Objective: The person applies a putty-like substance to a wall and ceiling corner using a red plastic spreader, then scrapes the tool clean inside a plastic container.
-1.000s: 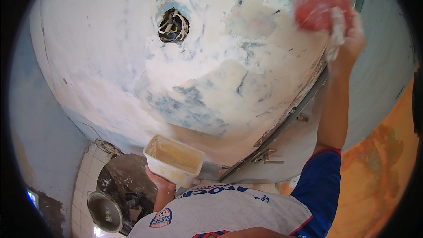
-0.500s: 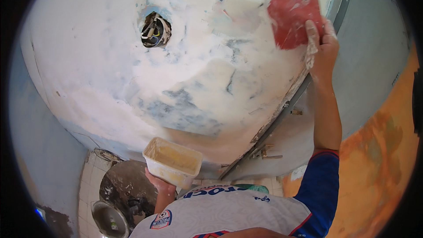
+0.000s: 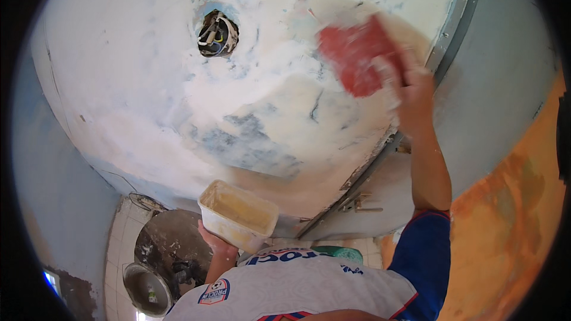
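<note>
A flat red spreader (image 3: 364, 59), smeared white and blurred by motion, is gripped in my right hand (image 3: 410, 92). It lies against or very close to the patchy white wall (image 3: 285, 89), near the wall's right edge. In my left hand (image 3: 219, 244) is a whitish plastic tub (image 3: 239, 214), held low in front of my chest and tilted so its inside shows. Pale paste coats the tub's inner walls. The left fingers are partly hidden beneath and behind it. White residue covers part of my right hand.
A round hole with loose wires (image 3: 217, 34) opens in the wall at upper left. A grey metal frame (image 3: 455, 30) borders the wall at right, with a door handle (image 3: 363, 203) lower down. A dark round surface (image 3: 169, 241) and a metal bowl (image 3: 147, 288) are at lower left.
My right hand has swept the red spreader down and to the left across the wall. The tub in my left hand has barely shifted.
</note>
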Available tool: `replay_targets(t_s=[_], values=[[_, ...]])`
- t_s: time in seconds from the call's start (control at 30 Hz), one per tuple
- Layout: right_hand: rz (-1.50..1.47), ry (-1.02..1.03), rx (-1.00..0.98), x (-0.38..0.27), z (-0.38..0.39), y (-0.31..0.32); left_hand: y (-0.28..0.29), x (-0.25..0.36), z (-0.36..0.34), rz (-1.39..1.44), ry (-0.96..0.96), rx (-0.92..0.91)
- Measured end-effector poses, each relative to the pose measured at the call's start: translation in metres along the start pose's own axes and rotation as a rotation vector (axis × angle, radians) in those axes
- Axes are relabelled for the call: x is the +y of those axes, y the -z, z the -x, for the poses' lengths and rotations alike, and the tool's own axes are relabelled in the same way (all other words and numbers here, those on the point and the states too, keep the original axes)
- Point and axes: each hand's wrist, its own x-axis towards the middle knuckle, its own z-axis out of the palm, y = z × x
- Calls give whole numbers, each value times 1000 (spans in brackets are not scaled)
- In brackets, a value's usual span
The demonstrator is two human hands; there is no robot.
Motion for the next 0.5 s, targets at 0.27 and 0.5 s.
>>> replay_targets(t_s=[0.27, 0.5], values=[[-628, -5, 346, 12, -44, 23, -1, -7, 8, -28, 17, 39], [148, 121, 258, 12, -52, 14, -26, -11, 16, -62, 92, 8]])
